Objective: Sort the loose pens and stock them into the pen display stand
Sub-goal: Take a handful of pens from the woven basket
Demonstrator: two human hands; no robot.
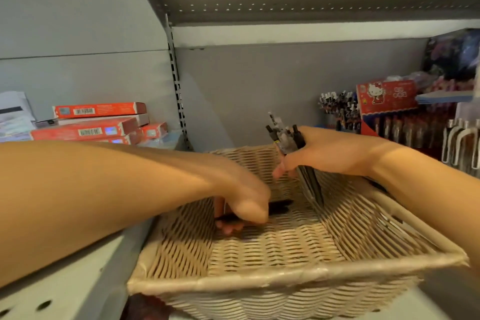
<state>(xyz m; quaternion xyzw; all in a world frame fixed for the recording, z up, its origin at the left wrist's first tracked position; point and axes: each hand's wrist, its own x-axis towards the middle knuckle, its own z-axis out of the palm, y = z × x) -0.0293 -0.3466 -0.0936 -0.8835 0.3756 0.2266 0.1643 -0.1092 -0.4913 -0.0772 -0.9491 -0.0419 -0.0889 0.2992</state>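
Down on the floor of the wicker basket [285, 275], your left hand [246, 205] is curled over a dark pen [281, 206], fingertips pinching at it; motion blur hides how firm that grip is. Across from it, over the far wall of the basket, your right hand [324, 153] holds a bundle of black pens [288, 138] upright in a closed grip, caps above the fist and barrels slanting down into the basket.

Judging by the weave, which shows bare nearly everywhere, the gathering looks almost finished: only the pen or two under your left hand seem to be left. Stocking is not yet begun for this bundle. Beyond and to the right of your right hand stands the pen display stand [389, 122] with its red cartoon-cat header, rows of pens already in it, and a cluster of patterned pens [335, 105] beside it.

Behind your left forearm lie stacked red boxes [98, 122]. Between that bundle and the stand nothing seems to block your way except the basket's rim.
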